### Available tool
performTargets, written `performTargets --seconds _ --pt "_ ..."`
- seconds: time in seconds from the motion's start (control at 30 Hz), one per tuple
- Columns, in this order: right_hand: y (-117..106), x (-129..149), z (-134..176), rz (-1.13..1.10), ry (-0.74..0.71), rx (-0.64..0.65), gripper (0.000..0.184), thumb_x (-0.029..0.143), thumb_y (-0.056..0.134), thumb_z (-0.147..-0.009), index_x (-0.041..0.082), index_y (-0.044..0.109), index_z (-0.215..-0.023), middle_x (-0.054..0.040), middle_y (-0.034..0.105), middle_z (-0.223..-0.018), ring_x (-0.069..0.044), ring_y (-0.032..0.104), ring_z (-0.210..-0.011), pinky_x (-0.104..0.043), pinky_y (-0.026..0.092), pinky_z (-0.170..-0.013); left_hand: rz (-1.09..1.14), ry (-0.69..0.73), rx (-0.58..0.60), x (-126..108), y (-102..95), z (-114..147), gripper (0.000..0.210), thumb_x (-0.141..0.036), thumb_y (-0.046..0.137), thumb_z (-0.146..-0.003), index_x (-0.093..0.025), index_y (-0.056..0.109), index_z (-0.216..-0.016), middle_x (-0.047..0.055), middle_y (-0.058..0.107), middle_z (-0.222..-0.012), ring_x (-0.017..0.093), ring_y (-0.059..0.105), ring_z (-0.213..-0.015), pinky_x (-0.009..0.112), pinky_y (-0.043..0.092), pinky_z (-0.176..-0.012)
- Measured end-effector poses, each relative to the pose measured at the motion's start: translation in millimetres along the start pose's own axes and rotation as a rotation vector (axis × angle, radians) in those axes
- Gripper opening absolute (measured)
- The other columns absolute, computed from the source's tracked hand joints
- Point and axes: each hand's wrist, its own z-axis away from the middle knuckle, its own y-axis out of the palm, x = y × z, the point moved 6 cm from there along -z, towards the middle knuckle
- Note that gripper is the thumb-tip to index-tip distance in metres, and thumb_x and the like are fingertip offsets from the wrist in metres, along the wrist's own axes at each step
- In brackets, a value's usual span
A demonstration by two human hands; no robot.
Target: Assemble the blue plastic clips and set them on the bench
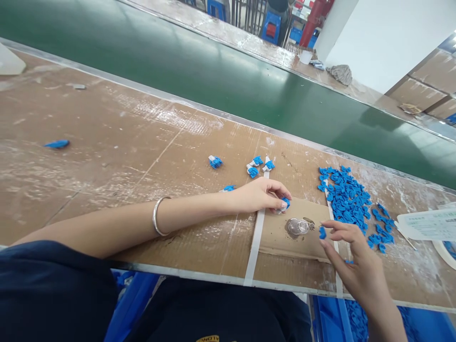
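My left hand (265, 194) is closed on a small blue and white plastic part (285, 204), mostly covered by the fingers. Between thumb and fingertips, my right hand (351, 244) pinches a small blue plastic piece (322, 232). A small clear glass jar (301, 226) stands between the two hands on a cardboard pad (288, 244). Behind my left hand lie several blue and white parts (252, 171), with another one (215, 162) farther left. A large heap of loose blue pieces (347, 194) spreads beyond my right hand.
A green conveyor belt (228, 71) runs behind the cardboard-covered table (107, 156). At right, a white container with a label (427, 223) lies near a thin stick (408, 237). One blue piece (57, 144) sits far left. Blue bins (329, 316) are below the table edge.
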Motion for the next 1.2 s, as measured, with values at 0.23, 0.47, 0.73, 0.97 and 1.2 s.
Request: performTargets --seconds 0.23,0.47,0.73,0.97,1.2 --pt "30.7 12.9 -21.1 -0.078 -0.073 0.171 0.008 0.017 0.049 -0.099 0.024 0.049 -0.094 -0.0064 0.062 -0.115 -0.021 0.058 -0.104 -0.033 0.049 -0.082 0.09 -0.035 0.035 9.0 3.2 -1.4 0.015 -0.012 0.072 -0.078 -0.012 0.068 -0.092 0.002 0.067 -0.081 0.011 0.064 -0.069 0.026 0.052 -0.071" --pt "29.0 11.0 -4.3 -0.687 0.245 -0.155 0.02 0.016 0.066 -0.091 0.023 0.047 -0.089 -0.0049 0.064 -0.112 -0.018 0.06 -0.107 -0.029 0.05 -0.086 0.247 -0.011 0.098 6.7 20.2 7.0 0.023 -0.006 0.075 -0.074 -0.012 0.067 -0.095 0.003 0.066 -0.087 0.011 0.063 -0.077 0.023 0.053 -0.073" --pt "35.5 21.1 -2.8 -0.897 0.365 -0.376 0.023 0.021 0.067 -0.092 0.022 0.045 -0.085 -0.0065 0.064 -0.111 -0.022 0.063 -0.105 -0.039 0.054 -0.09 0.465 0.0 0.177 2.1 42.5 21.3 0.041 -0.016 0.088 -0.067 -0.014 0.057 -0.093 0.003 0.064 -0.091 0.016 0.068 -0.077 0.028 0.057 -0.069" --pt "37.1 37.0 -4.6 -0.602 0.226 -0.401 0.013 0.017 0.064 -0.093 0.022 0.058 -0.103 -0.0097 0.063 -0.112 -0.025 0.062 -0.107 -0.04 0.058 -0.085 0.427 0.027 0.163 0.1 40.6 22.0 0.038 -0.02 0.09 -0.067 -0.013 0.059 -0.087 0.003 0.066 -0.089 0.011 0.067 -0.074 0.024 0.054 -0.071" --pt "47.0 64.0 8.3 -0.213 0.01 -0.57 0.041 0.004 0.059 -0.092 0.029 0.062 -0.125 -0.0051 0.062 -0.123 -0.027 0.06 -0.112 -0.048 0.054 -0.091 0.477 0.042 0.143 -5.2 43.9 30.0 0.049 -0.034 0.095 -0.059 -0.012 0.055 -0.077 0.001 0.065 -0.08 0.012 0.066 -0.07 0.025 0.055 -0.068"
